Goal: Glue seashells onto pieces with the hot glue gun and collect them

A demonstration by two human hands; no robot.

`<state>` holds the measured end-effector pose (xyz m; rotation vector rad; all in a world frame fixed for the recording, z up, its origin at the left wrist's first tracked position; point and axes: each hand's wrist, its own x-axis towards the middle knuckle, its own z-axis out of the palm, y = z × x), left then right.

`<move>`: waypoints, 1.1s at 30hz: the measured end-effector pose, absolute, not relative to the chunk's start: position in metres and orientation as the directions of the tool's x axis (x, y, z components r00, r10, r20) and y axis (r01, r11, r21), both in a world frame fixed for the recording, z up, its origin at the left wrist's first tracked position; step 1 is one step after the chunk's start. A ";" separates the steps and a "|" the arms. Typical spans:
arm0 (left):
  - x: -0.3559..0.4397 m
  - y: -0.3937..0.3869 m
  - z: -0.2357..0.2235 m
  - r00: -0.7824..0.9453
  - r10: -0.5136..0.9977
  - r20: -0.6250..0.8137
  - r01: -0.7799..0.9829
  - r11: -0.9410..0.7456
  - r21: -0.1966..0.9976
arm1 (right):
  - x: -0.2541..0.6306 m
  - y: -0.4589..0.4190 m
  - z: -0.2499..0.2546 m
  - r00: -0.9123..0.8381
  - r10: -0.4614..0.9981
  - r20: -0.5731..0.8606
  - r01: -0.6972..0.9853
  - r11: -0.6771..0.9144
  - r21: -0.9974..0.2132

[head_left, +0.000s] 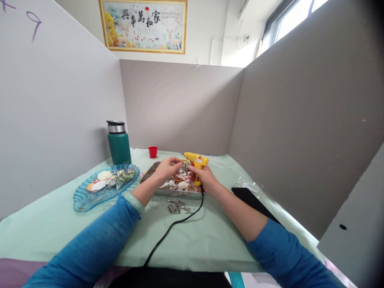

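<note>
My right hand [208,179] is wrapped around the grip of a yellow hot glue gun [198,161], its nozzle turned to the left. A black cord [171,228] runs from the handle down to the table's front edge. Close by on the left, my left hand [168,169] has its fingers pinched together; whatever is in them is too small to make out. Both hands are over a metal tray [180,193] holding several seashells [183,185]. In front of the tray lies a small heap of metal clips [177,207].
A blue shell-shaped dish [82,203] with shells stands on the left, with a green bottle [119,146] behind it. Farther back is a red cup [153,152]. On the right lie a black flat object [255,204] and clear plastic packaging [249,185]. Grey partitions [183,106] enclose the table.
</note>
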<state>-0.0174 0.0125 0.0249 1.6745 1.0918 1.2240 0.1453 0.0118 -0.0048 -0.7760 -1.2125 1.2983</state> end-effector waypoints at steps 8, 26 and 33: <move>-0.020 0.011 0.026 0.323 0.930 0.177 0.003 -0.188 0.982 | 0.147 0.010 -0.002 -0.192 0.952 0.238 -0.274 0.181 -0.945; -0.021 0.019 0.017 0.331 0.935 0.129 -0.146 -0.084 0.986 | 0.149 0.007 -0.003 -0.239 0.933 0.268 -0.222 0.216 -0.951; -0.021 0.017 0.019 0.365 0.923 0.123 -0.176 -0.061 0.983 | 0.146 0.008 -0.001 -0.206 0.948 0.244 -0.233 0.194 -0.953</move>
